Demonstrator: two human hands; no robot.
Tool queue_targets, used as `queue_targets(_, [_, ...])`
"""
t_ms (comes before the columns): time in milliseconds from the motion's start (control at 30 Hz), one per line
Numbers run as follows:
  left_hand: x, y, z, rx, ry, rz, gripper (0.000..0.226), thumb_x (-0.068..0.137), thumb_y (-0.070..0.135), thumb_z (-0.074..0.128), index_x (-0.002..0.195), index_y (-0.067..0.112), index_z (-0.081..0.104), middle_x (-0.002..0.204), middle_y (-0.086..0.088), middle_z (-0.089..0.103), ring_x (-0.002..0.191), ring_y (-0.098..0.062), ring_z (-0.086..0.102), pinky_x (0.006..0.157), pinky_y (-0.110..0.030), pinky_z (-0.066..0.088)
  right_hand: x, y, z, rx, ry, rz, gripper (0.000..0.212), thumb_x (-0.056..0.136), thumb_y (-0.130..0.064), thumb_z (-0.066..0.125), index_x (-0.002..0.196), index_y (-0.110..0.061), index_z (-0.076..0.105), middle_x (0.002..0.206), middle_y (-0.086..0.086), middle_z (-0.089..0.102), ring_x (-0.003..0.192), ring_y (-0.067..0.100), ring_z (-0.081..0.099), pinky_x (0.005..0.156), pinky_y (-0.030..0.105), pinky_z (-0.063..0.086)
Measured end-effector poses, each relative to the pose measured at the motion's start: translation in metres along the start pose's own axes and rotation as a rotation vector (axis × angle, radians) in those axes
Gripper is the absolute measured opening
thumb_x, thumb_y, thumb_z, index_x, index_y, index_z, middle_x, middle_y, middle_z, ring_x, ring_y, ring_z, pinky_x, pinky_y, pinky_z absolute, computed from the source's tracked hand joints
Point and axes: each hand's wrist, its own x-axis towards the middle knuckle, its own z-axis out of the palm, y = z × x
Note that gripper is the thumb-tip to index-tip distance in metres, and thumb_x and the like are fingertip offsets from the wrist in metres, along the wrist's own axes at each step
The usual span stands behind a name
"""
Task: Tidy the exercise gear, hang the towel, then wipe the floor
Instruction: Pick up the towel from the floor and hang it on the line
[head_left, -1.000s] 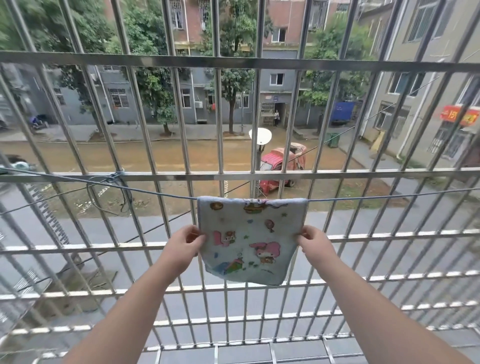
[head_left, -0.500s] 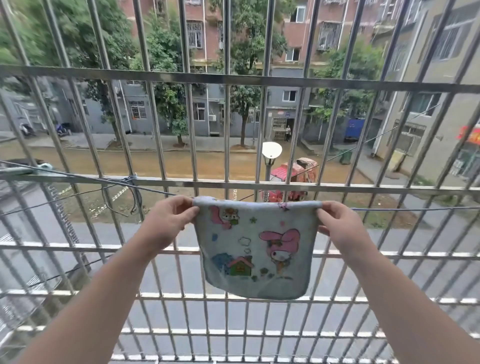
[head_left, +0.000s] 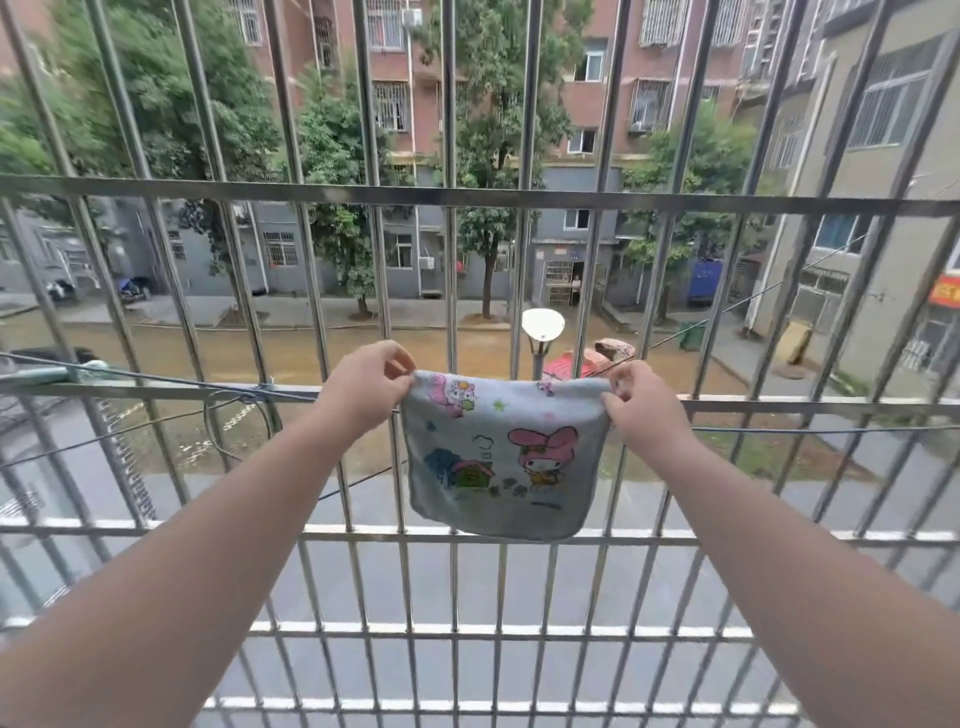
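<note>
Both bare arms reached out toward the silver metal window grille (head_left: 483, 197), and the small pale-blue cartoon-print towel (head_left: 501, 457) hung between the hands, draped in front of the bars just right of centre. The left hand (head_left: 363, 387) pinched the towel's top left corner, thumb and fingertips closed on the folded edge. The right hand (head_left: 641, 405) did the same at the top right corner, fingers curled over the hem. The towel's top edge sat level with the grille's middle horizontal rail, with a thin blue clothesline (head_left: 810, 430) running off to the right just behind the right hand; whether the cloth lay over that line could not be told. Its lower edge drooped in a soft curve, reaching the next rail down. Beyond the bars lay a muddy courtyard (head_left: 291, 353), green trees (head_left: 337, 156) and a red vehicle (head_left: 574, 364).
</note>
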Motion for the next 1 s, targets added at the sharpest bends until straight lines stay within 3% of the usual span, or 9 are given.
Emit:
queue_targets(67, [0.005, -0.005, 0.010, 0.037, -0.049, -0.010, 0.006, 0.094, 0.023, 0.063, 0.099, 0.025, 0.066, 0.096, 0.009, 0.069, 0.086, -0.008, 0.064, 0.070, -0.026, 0.056, 0.003, 0.006, 0.011, -0.055, -0.033, 0.001, 0.020, 0.095, -0.022, 0.057, 0.115, -0.024, 0.057, 0.095, -0.006, 0.063, 0.083, 0.018, 0.058, 0.071, 0.033, 0.045])
queue_targets(133, [0.008, -0.011, 0.018, 0.045, -0.105, -0.026, 0.008, 0.095, 0.023, 0.063, 0.102, 0.022, 0.067, 0.099, 0.006, 0.068, 0.087, -0.009, 0.063, 0.065, -0.018, 0.050, 0.002, 0.011, 0.021, -0.117, -0.078, 0.001, 0.013, 0.096, -0.023, 0.054, 0.103, -0.029, 0.062, 0.095, -0.006, 0.067, 0.084, 0.018, 0.059, 0.073, 0.033, 0.047])
queue_targets(200, [0.010, -0.020, 0.023, 0.067, -0.166, -0.036, 0.004, 0.095, 0.025, 0.063, 0.097, 0.027, 0.066, 0.098, 0.006, 0.069, 0.087, -0.010, 0.064, 0.069, -0.023, 0.054, 0.001, 0.013, 0.029, -0.155, -0.092, 0.004, 0.012, 0.095, -0.023, 0.053, 0.093, -0.031, 0.062, 0.095, -0.002, 0.070, 0.089, 0.022, 0.062, 0.080, 0.037, 0.050])
queue_targets(300, [0.009, -0.031, 0.027, 0.110, -0.221, -0.044, 0.005, 0.094, 0.027, 0.063, 0.093, 0.031, 0.066, 0.096, 0.007, 0.070, 0.086, -0.011, 0.064, 0.079, -0.032, 0.057, -0.001, 0.018, 0.036, -0.309, -0.097, -0.030, 0.020, 0.096, -0.024, 0.050, 0.099, -0.027, 0.069, 0.102, 0.001, 0.069, 0.104, 0.026, 0.057, 0.092, 0.043, 0.047])
queue_targets(467, [0.002, -0.042, 0.034, 0.173, -0.228, 0.017, 0.013, 0.096, 0.029, 0.061, 0.102, 0.024, 0.071, 0.099, 0.007, 0.067, 0.087, -0.012, 0.064, 0.079, -0.031, 0.057, -0.008, 0.031, 0.040, -0.495, -0.106, -0.102, 0.031, 0.099, -0.026, 0.043, 0.106, -0.027, 0.074, 0.098, 0.003, 0.057, 0.098, 0.027, 0.049, 0.089, 0.044, 0.046])
queue_targets(633, [0.004, -0.042, 0.030, 0.298, -0.262, 0.123, 0.024, 0.097, 0.036, 0.057, 0.110, 0.022, 0.072, 0.115, 0.000, 0.061, 0.104, -0.021, 0.058, 0.095, -0.041, 0.052, -0.014, 0.023, 0.036, -0.566, -0.126, -0.135, 0.032, 0.100, -0.029, 0.042, 0.116, -0.029, 0.069, 0.096, -0.003, 0.048, 0.099, 0.025, 0.046, 0.089, 0.043, 0.045])
queue_targets(833, [-0.019, -0.005, 0.024, 0.184, -0.110, 0.389, 0.035, 0.093, 0.024, 0.060, 0.128, 0.022, 0.061, 0.131, 0.003, 0.060, 0.128, -0.021, 0.048, 0.115, -0.043, 0.034, -0.059, 0.004, 0.009, -0.335, 0.133, -0.163, 0.041, 0.089, -0.008, 0.051, 0.129, -0.016, 0.060, 0.113, 0.004, 0.061, 0.110, 0.026, 0.052, 0.095, 0.040, 0.047])
queue_targets(933, [-0.049, 0.030, 0.041, 0.090, -0.177, 0.538, 0.043, 0.093, 0.018, 0.059, 0.135, 0.021, 0.055, 0.138, 0.005, 0.056, 0.136, -0.017, 0.042, 0.119, -0.040, 0.029, -0.113, 0.007, -0.009, -0.330, 0.166, -0.056, 0.043, 0.091, -0.009, 0.051, 0.132, -0.017, 0.058, 0.123, -0.001, 0.060, 0.118, 0.017, 0.048, 0.100, 0.026, 0.037])
queue_targets(1000, [-0.059, 0.047, 0.064, 0.044, -0.269, 0.617, 0.042, 0.091, 0.020, 0.057, 0.132, 0.024, 0.056, 0.137, 0.005, 0.057, 0.134, -0.016, 0.044, 0.118, -0.039, 0.031, -0.151, 0.019, -0.021, -0.350, 0.152, 0.034, 0.045, 0.091, -0.011, 0.051, 0.135, -0.020, 0.055, 0.128, -0.004, 0.058, 0.122, 0.015, 0.046, 0.104, 0.026, 0.036])
